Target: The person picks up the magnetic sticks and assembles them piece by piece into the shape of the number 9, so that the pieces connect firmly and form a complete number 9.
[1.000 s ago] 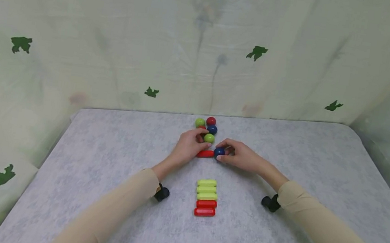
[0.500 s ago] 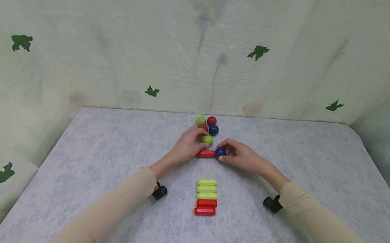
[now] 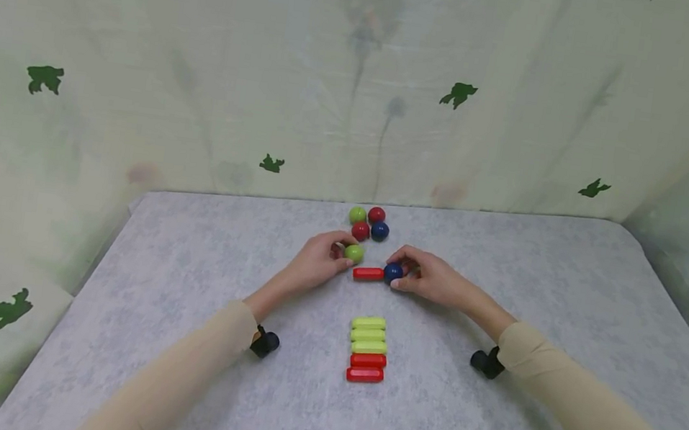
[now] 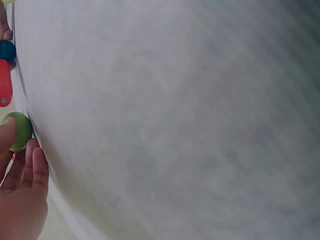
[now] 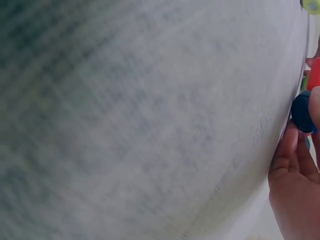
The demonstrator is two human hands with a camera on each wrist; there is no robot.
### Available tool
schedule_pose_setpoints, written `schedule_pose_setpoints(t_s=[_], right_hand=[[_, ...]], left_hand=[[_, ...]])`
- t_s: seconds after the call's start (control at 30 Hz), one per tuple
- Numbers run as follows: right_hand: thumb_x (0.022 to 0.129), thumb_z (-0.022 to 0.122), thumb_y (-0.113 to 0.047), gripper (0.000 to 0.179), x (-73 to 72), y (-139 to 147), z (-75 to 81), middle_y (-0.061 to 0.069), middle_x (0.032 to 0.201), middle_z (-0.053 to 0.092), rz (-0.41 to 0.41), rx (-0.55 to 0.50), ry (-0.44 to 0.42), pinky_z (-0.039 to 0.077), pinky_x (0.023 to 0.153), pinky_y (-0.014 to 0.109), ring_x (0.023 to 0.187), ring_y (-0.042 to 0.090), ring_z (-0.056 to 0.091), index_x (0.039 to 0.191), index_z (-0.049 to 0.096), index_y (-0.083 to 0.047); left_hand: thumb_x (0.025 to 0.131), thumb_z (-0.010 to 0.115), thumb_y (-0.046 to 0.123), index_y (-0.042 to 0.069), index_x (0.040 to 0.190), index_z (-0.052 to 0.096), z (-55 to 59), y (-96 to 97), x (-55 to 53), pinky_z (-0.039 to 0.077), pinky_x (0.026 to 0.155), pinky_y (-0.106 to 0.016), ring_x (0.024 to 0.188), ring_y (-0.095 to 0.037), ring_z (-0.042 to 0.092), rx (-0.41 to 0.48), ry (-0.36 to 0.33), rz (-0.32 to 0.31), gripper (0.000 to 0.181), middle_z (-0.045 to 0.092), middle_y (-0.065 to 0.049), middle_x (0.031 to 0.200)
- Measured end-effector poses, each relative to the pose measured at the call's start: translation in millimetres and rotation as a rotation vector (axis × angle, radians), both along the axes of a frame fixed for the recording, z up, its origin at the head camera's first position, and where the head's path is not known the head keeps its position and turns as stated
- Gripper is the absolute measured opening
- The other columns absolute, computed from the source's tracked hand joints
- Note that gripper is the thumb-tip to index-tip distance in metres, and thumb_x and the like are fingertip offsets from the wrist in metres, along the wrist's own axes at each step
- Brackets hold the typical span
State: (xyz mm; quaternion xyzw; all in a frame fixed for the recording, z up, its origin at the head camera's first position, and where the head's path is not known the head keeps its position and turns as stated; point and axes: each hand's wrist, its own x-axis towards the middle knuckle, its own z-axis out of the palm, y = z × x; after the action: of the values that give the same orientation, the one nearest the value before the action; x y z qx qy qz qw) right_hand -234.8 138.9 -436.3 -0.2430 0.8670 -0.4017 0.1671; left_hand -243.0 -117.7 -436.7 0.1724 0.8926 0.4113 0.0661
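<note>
My left hand (image 3: 316, 261) pinches a green ball (image 3: 354, 253) between thumb and fingers, just behind the left end of a red stick (image 3: 368, 274). A blue ball (image 3: 393, 273) sits against the right end of that stick, and my right hand (image 3: 436, 278) pinches it. In the left wrist view the green ball (image 4: 21, 131) is apart from the end of the red stick (image 4: 5, 82). The right wrist view shows the thumb over part of the blue ball (image 5: 302, 112).
Behind the hands sit a green ball (image 3: 357, 214), two red balls (image 3: 376, 215) and another blue ball (image 3: 380, 231). Nearer the front lies a column of yellow sticks (image 3: 368, 335) and two red sticks (image 3: 365, 375). The patterned cloth wall (image 3: 218, 82) rises behind the table (image 3: 218, 227).
My left hand has drawn the green ball left and slightly nearer, away from the other balls. The red stick's left end now shows. My right hand stays on the blue ball, barely shifted.
</note>
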Motion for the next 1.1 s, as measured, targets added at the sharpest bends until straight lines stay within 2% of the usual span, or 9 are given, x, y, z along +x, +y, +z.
schedule_pose_setpoints(t_s=[0.23, 0.57, 0.77, 1.1], right_hand=[[0.090, 0.073, -0.015, 0.035, 0.5, 1, -0.9, 0.004, 0.104, 0.060, 0.000, -0.016, 0.001, 0.047, 0.082, 0.035, 0.094, 0.021, 0.054, 0.122, 0.059, -0.012], [0.090, 0.073, -0.014, 0.035, 1.6, -1, -0.2, 0.005, 0.106, 0.060, -0.016, -0.017, -0.020, 0.047, 0.082, 0.035, 0.095, 0.022, 0.054, 0.122, 0.058, -0.012], [0.090, 0.073, -0.014, 0.034, 1.9, -1, -0.5, 0.005, 0.106, 0.059, -0.019, -0.018, -0.021, 0.047, 0.081, 0.034, 0.095, 0.022, 0.054, 0.121, 0.058, -0.011], [0.090, 0.073, -0.014, 0.034, 2.3, -2, 0.0, 0.006, 0.106, 0.060, -0.018, -0.013, -0.003, 0.047, 0.081, 0.035, 0.095, 0.022, 0.054, 0.120, 0.059, -0.011]], left_hand=[[0.090, 0.069, 0.004, 0.010, 0.121, 0.064, -2.8, -11.0, 5.7, 0.048, 0.085, -0.034, 0.095, -0.019, 0.057, 0.010, -0.018, 0.000, 0.031, 0.063, -0.004, 0.110], [0.090, 0.071, 0.006, 0.008, 0.120, 0.063, -3.6, -20.2, 14.4, 0.050, 0.088, -0.034, 0.097, -0.020, 0.059, 0.034, -0.055, 0.005, 0.032, 0.062, -0.005, 0.106], [0.089, 0.071, 0.007, 0.009, 0.121, 0.062, -4.5, -24.3, 19.3, 0.048, 0.093, -0.034, 0.103, -0.019, 0.059, 0.054, -0.098, 0.017, 0.033, 0.063, -0.003, 0.112], [0.087, 0.075, 0.010, 0.009, 0.118, 0.064, -3.1, -26.8, 25.9, 0.044, 0.098, -0.035, 0.108, -0.019, 0.058, 0.071, -0.093, -0.009, 0.032, 0.064, -0.002, 0.115]])
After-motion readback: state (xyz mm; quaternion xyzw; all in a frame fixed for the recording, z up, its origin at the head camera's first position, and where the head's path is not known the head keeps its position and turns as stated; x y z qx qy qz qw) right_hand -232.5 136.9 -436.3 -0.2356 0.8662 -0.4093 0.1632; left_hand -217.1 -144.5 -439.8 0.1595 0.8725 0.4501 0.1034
